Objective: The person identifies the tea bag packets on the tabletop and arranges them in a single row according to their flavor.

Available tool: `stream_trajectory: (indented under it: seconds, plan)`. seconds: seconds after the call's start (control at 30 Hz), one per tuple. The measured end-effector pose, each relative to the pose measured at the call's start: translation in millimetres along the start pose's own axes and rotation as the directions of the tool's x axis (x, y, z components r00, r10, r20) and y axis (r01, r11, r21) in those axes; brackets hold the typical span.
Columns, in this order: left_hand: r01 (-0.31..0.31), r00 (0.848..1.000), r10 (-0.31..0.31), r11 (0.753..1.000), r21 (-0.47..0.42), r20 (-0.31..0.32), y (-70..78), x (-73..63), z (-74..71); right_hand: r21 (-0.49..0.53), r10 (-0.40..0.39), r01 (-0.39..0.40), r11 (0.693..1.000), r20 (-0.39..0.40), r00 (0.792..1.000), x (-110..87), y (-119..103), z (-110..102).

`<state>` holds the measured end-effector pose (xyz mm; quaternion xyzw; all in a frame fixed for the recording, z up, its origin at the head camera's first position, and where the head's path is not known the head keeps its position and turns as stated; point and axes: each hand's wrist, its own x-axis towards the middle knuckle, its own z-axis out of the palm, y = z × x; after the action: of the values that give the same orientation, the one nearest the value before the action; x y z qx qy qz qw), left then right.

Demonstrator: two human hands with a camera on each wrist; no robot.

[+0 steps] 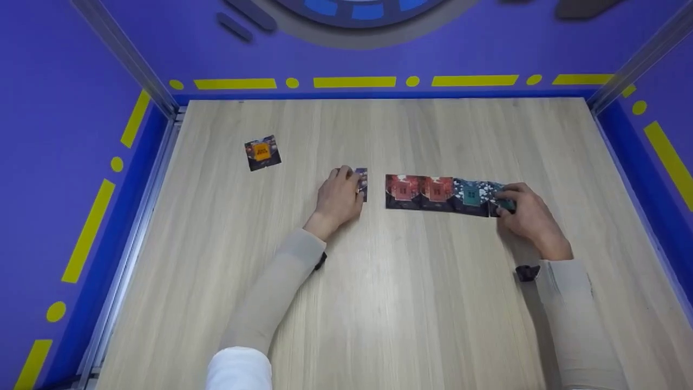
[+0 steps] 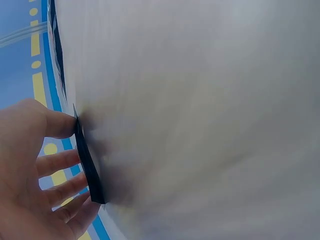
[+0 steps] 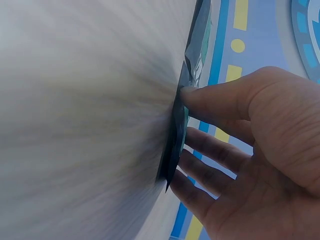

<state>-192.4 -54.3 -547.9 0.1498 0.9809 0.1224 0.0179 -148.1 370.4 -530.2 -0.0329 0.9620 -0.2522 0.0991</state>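
My left hand point(image 1: 340, 197) grips a dark square sachet point(image 1: 363, 184) on the table and covers most of it. In the left wrist view, the thumb and several fingers touch that sachet point(image 2: 90, 165). To its right runs a row with two red sachets point(image 1: 403, 190) and a teal sachet point(image 1: 471, 197). At the row's right end my right hand point(image 1: 533, 219) holds another teal sachet point(image 1: 506, 205), partly hidden by the fingers. The right wrist view shows its edge point(image 3: 176, 130) between thumb and fingers, low against the table.
A sachet with an orange label point(image 1: 262, 153) lies alone at the upper left of the wooden table point(image 1: 379, 303). Blue-purple walls point(image 1: 357, 59) with yellow marks enclose the table at the back and both sides.
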Motion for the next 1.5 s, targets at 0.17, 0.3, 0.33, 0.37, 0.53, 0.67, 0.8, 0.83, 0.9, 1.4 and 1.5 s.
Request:
stream_trajectory:
  seconds: [0.17, 0.3, 0.33, 0.37, 0.53, 0.67, 0.8, 0.83, 0.9, 1.4, 1.5]
  plan:
    - [-0.011, 1.0, 0.011, 1.0, -0.01, -0.005, 8.4, -0.6, 2.7, -0.003, -0.007, 0.007, 1.0, 0.001, 1.0, 0.5, 0, -1]
    - [-0.019, 1.0, 0.019, 1.0, -0.006, -0.005, 14.2, -0.7, 4.2, -0.004, -0.014, 0.014, 1.0, 0.0, 1.0, 0.3, 0, -1]
    - [-0.022, 1.0, 0.022, 1.0, -0.007, -0.005, 15.5, -0.5, 4.5, -0.003, -0.016, 0.016, 1.0, -0.001, 1.0, 0.2, 0, -1]
    - [-0.024, 1.0, 0.024, 1.0, -0.008, -0.004, 16.6, -0.4, 4.8, -0.003, -0.019, 0.019, 1.0, -0.002, 1.0, 0.2, 0, -1]
    - [-0.021, 1.0, 0.021, 0.999, -0.027, -0.001, 21.7, -0.7, 5.2, -0.003, -0.03, 0.03, 1.0, -0.016, 0.999, 0.3, 0, 0]
    - [-0.024, 1.0, 0.024, 0.999, -0.024, 0.002, 25.8, -0.2, 6.3, -0.007, -0.022, 0.022, 1.0, -0.024, 0.999, -0.3, 1, 1]
    - [-0.035, 0.999, 0.034, 0.999, 0.006, 0.004, 29.0, 1.0, 6.9, -0.005, -0.005, 0.005, 1.0, -0.017, 1.0, -0.4, 0, 2]
    - [-0.035, 0.999, 0.035, 0.999, 0.014, 0.005, 29.5, 1.3, 6.7, -0.005, -0.004, 0.004, 1.0, -0.017, 1.0, -0.4, 0, 2]
    - [-0.036, 0.999, 0.036, 0.999, 0.024, 0.007, 30.6, 2.0, 6.4, -0.008, -0.004, 0.004, 1.0, -0.017, 1.0, -0.2, 0, 2]
    - [-0.057, 0.998, 0.057, 0.998, 0.021, -0.009, 34.5, 3.4, 7.8, -0.009, -0.004, 0.004, 1.0, -0.007, 1.0, -0.4, -1, 0]
    - [-0.06, 0.998, 0.06, 0.998, 0.007, -0.021, 34.5, 2.6, 7.9, -0.007, -0.011, 0.011, 1.0, -0.012, 1.0, -0.6, -1, -1]
